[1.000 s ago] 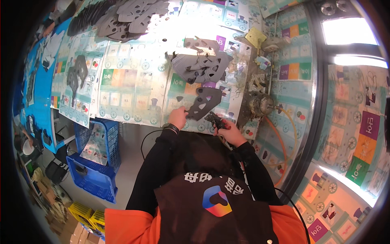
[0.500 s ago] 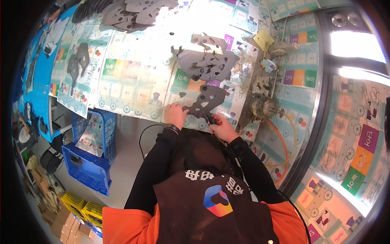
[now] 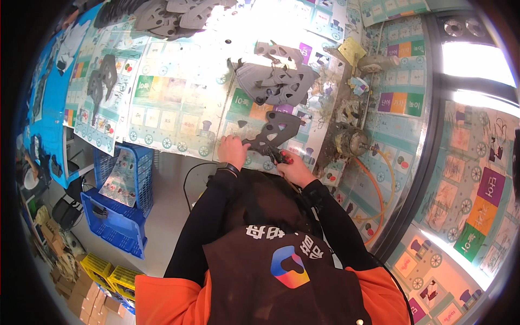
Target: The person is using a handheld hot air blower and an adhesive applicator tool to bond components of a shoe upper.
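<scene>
A dark grey, flat moulded part with cut-out holes (image 3: 284, 123) lies at the near edge of the covered table. My left hand (image 3: 233, 151) pinches its narrow left end between thumb and fingers. My right hand (image 3: 297, 170) is closed round red-handled hand cutters (image 3: 285, 157), whose dark jaws are at the lower edge of the part. Whether the jaws touch it I cannot make out. Just beyond lies a pile of similar grey parts (image 3: 277, 85). A small grey scrap (image 3: 242, 124) rests beyond my left hand.
More grey parts (image 3: 173, 19) are heaped at the far left, and a single one (image 3: 102, 84) lies nearer. A dirty round machine fitting with hoses (image 3: 352, 142) stands at the right. Blue crates (image 3: 115, 222) and yellow crates (image 3: 122, 280) sit at lower left.
The cutters and my right hand have shifted very slightly left along the part. My left hand keeps its hold, and the view has tilted a little.
</scene>
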{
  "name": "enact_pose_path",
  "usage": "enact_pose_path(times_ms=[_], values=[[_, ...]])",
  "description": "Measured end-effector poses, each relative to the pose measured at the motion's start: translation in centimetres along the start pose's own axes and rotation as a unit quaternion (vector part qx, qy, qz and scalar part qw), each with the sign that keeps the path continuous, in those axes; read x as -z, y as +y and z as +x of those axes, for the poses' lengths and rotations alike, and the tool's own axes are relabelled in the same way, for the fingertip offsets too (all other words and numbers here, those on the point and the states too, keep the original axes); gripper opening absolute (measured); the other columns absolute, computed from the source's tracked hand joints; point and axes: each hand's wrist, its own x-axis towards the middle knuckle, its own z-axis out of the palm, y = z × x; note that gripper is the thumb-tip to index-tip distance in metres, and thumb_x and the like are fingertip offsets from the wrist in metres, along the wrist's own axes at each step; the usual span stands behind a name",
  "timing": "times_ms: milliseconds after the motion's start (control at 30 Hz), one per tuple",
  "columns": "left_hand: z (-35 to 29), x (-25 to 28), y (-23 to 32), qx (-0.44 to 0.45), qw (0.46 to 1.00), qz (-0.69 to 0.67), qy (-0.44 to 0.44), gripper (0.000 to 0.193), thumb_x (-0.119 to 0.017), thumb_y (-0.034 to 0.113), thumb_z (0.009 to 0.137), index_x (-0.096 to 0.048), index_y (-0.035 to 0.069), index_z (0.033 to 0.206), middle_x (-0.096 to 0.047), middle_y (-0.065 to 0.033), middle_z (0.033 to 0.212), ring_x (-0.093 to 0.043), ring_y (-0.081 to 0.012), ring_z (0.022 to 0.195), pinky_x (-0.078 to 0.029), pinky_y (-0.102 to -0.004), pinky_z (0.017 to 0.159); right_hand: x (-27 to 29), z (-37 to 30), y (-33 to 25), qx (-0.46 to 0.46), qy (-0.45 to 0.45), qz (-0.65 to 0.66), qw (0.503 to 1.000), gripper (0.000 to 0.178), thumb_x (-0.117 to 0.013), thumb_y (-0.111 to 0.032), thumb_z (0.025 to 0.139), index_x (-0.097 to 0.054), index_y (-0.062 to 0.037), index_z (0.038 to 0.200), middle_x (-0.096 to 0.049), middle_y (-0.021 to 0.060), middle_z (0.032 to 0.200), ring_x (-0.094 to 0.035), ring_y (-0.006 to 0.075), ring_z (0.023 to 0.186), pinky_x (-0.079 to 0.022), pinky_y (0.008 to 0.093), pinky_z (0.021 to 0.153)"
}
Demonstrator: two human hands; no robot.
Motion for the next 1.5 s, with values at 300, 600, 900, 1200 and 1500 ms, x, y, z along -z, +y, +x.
enact_pose_path(times_ms=[300,600,900,1200,1500], values=[[0.2,-0.4,-0.3,-0.003,1.000,0.004,0.000,0.035,-0.078,0.039,0.082,-0.073,0.005,0.090,-0.068,-0.0108,0.097,-0.061,-0.0312,0.102,-0.048,-0.0453,0.087,0.6,0.0,0.6,-0.017,0.017,0.040,0.999,0.025,-0.058,-0.001,0.083,-0.060,0.0020,0.108,-0.056,0.0023,0.070,-0.050,0.0109,0.058,-0.039,0.0278,0.054],[0.2,-0.7,-0.4,-0.003,1.000,0.013,0.009,0.035,-0.078,0.041,0.081,-0.073,0.007,0.089,-0.069,-0.0089,0.096,-0.061,-0.0297,0.101,-0.047,-0.0461,0.087,1.3,-1.1,-1.1,-0.028,0.055,0.048,0.997,0.024,-0.057,-0.001,0.082,-0.059,0.0032,0.106,-0.056,0.0038,0.071,-0.052,0.0121,0.059,-0.040,0.0279,0.054],[0.1,-0.9,-0.4,-0.015,0.999,0.011,0.046,0.033,-0.078,0.040,0.080,-0.071,0.007,0.081,-0.068,-0.0103,0.091,-0.062,-0.0328,0.096,-0.048,-0.0446,0.084,2.3,-1.7,-2.4,-0.056,0.083,0.047,0.994,0.022,-0.056,0.000,0.080,-0.059,0.0025,0.101,-0.056,0.0042,0.072,-0.052,0.0127,0.058,-0.040,0.0282,0.053],[0.3,-0.9,-0.4,-0.004,1.000,0.011,0.007,0.034,-0.077,0.041,0.081,-0.073,0.008,0.087,-0.069,-0.0080,0.096,-0.061,-0.0291,0.101,-0.046,-0.0446,0.086,3.3,-1.6,-2.5,-0.021,0.117,0.047,0.992,0.013,-0.054,-0.002,0.078,-0.057,0.0004,0.091,-0.055,0.0042,0.068,-0.052,0.0140,0.056,-0.040,0.0275,0.053],[0.3,-0.7,-0.5,-0.002,1.000,0.009,-0.004,0.034,-0.077,0.041,0.082,-0.073,0.008,0.087,-0.069,-0.0085,0.096,-0.061,-0.0295,0.101,-0.046,-0.0446,0.086,4.0,-1.5,-2.8,-0.001,0.138,0.123,0.983,0.012,-0.056,0.000,0.081,-0.058,-0.0008,0.092,-0.056,0.0037,0.069,-0.054,0.0134,0.057,-0.040,0.0277,0.053]])
